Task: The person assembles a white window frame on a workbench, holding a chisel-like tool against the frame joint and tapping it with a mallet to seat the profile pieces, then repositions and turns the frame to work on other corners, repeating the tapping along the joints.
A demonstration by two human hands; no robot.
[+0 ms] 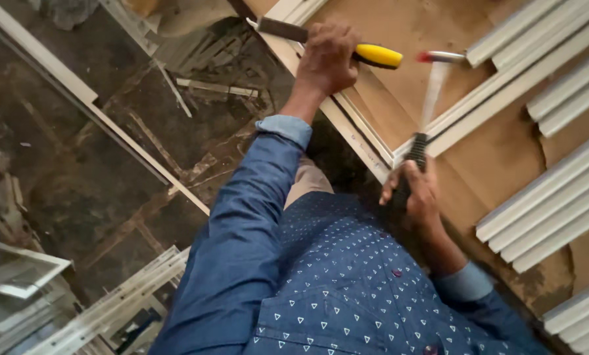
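Head view, looking straight down: a person in a blue shirt dotted with small white triangles works at the mitred corner of a pale metal frame laid on a brown board. The left hand is closed around a chisel with a dark flat blade and a smooth yellow handle, held across the frame's upper rail, blade pointing away from the corner. The right hand has its fingers wrapped about the ribbed black grip of a hammer, just below the frame's corner; its shaft is blurred, and its red-tipped steel head hangs over the board inside the frame. Right of the frame, ribbed white profile lengths lie in parallel stacks, close to the hammer hand. Left of the frame, past the board's edge, is dark, stained floor crossed by a long pale strip and scattered offcuts, with more room there.
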